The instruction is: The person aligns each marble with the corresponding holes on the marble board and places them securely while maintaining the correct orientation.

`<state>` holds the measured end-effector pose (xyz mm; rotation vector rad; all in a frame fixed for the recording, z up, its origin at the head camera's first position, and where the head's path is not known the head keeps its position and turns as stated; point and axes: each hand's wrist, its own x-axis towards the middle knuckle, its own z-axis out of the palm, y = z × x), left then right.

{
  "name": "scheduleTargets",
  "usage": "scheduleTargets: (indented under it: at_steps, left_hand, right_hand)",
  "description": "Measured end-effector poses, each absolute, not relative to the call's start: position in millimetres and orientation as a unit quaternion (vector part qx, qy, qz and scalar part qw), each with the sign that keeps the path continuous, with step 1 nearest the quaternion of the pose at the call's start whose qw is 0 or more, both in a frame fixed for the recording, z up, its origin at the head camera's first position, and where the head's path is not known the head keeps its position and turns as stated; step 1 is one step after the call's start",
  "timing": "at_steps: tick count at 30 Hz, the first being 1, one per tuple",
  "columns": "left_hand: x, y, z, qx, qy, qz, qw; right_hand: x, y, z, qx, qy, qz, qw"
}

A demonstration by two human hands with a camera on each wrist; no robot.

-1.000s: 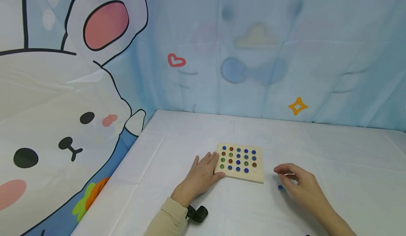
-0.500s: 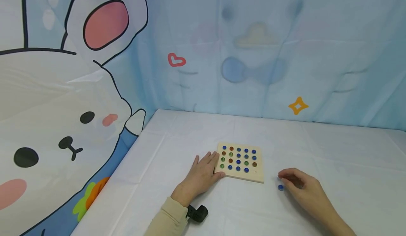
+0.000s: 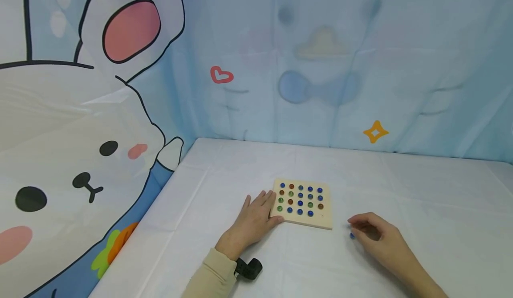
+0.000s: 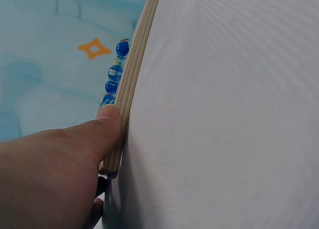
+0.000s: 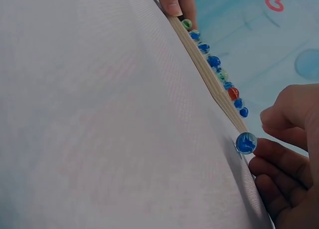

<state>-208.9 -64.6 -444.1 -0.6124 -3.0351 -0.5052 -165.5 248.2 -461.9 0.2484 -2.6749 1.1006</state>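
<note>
A pale wooden board (image 3: 326, 222) with rows of blue, green and brown marbles lies on the white table. My left hand (image 3: 250, 221) rests at its left side, fingers straight along the edge. In the left wrist view its thumb (image 4: 107, 122) presses on the board's side edge. To the right of the board, my right hand (image 3: 378, 238) is low over the table with loosely bent fingers and a gap between thumb and index finger. A loose blue marble (image 5: 246, 143) sits by its fingertips; in the head view the thumb partly hides it.
A white cloth (image 3: 304, 262) covers the table, which meets a light blue curtain (image 3: 256, 111) at the back. On the left hangs cloth printed with a large white cartoon animal (image 3: 80, 120). A black wrist device (image 3: 249, 269) is strapped at the left sleeve.
My right hand first drew back a little to the right, then came left over the loose marble, which is now partly covered. My left hand stays at the board.
</note>
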Motion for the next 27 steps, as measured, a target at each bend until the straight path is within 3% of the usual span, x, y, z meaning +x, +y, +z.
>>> scheduleTargets:
  at_steps: [9,27]
  left_hand:
    - [-208.3,-63.5,-442.2,-0.194,-0.966,-0.171,-0.002]
    - [-209.9,-64.5,-445.2,-0.192,-0.969,-0.157,0.001]
  right_hand:
    - [-163.2,252.2,-464.3,0.137,-0.907,0.376,0.13]
    - [-164.8,248.3,-466.0,0.152,-0.907,0.356,0.164]
